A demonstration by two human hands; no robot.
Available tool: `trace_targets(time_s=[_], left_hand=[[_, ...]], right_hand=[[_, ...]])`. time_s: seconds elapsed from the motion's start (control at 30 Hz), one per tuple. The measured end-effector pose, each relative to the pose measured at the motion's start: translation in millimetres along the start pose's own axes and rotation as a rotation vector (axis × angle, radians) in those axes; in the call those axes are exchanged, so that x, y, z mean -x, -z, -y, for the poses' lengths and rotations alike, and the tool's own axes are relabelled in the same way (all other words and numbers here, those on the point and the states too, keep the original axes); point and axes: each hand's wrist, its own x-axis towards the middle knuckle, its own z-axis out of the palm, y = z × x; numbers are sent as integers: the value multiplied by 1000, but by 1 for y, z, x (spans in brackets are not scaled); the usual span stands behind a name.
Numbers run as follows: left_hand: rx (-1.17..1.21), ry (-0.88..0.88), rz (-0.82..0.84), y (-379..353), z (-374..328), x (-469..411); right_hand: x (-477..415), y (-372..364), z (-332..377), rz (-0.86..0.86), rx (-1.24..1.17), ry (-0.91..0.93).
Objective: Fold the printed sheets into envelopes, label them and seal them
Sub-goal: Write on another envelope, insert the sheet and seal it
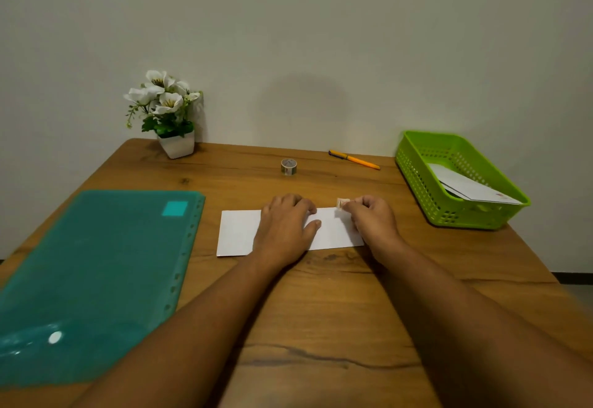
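The envelope point(237, 231), long axis left-right on the desk point(321, 311), is being pressed by the left hand point(285, 228), fingers flat; a beige piece point(342, 203) is being pinched at its far-right corner by the right hand point(372, 218).

A single head-worn view looks forward and down from the near edge of the bench point(321, 327), facing the plain wall point(321, 38) behind it. It sits close, with the left hand point(285, 228) and right hand point(372, 218) near mid-frame. The wide lens seems to bend the bench's side edges, so its far corners read poorly.
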Motion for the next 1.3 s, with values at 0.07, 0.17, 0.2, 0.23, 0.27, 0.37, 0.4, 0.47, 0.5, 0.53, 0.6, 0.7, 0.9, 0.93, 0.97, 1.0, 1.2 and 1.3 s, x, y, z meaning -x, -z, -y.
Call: trace_targets(time_s=[0.07,0.17,0.2,0.23,0.27,0.37,0.4,0.47,0.5,0.53,0.6,0.7,0.9,0.93,0.97,1.0,1.2,1.3], left_hand=[[-1,0,-3,0,0,1],[-7,-2,-11,-1,1,0],[-5,-3,-11,-1,2,0],[-2,-3,-13,-1,1,0],[1,-3,-16,-1,1,0],[6,-7,-24,-1,1,1],[8,-6,-26,-1,1,1],[6,-9,-29,-1,2,1],[5,-10,-31,-1,2,1],[4,-11,-34,-1,2,1],[2,-9,-36,-1,2,0],[-1,-5,-29,-1,1,0],[-4,-7,-28,-1,2,0],[-5,-4,-28,-1,1,0],[-7,-1,-26,-1,1,0],[-8,0,-25,-1,1,0],[-6,6,-21,-2,2,-1],[-11,9,-18,-3,2,-1]], right_hand=[[-6,1,10,86,104,-65],[-17,0,22,179,233,-143],[-20,-1,25,194,274,-160],[-21,-2,27,201,314,-172],[-23,-3,28,205,348,-179],[-27,-8,30,201,397,-194],[-28,-9,31,202,409,-202],[-30,-10,33,209,432,-216],[-30,-10,33,213,441,-222],[-31,-11,33,214,449,-225],[-31,-12,33,213,467,-221],[-31,-12,33,205,490,-216],[-29,-14,34,192,562,-197],[-28,-15,35,190,584,-193],[-28,-16,37,187,606,-191],[-27,-16,38,184,626,-192],[-25,6,31,25,610,-267],[-24,13,21,-33,601,-195]])
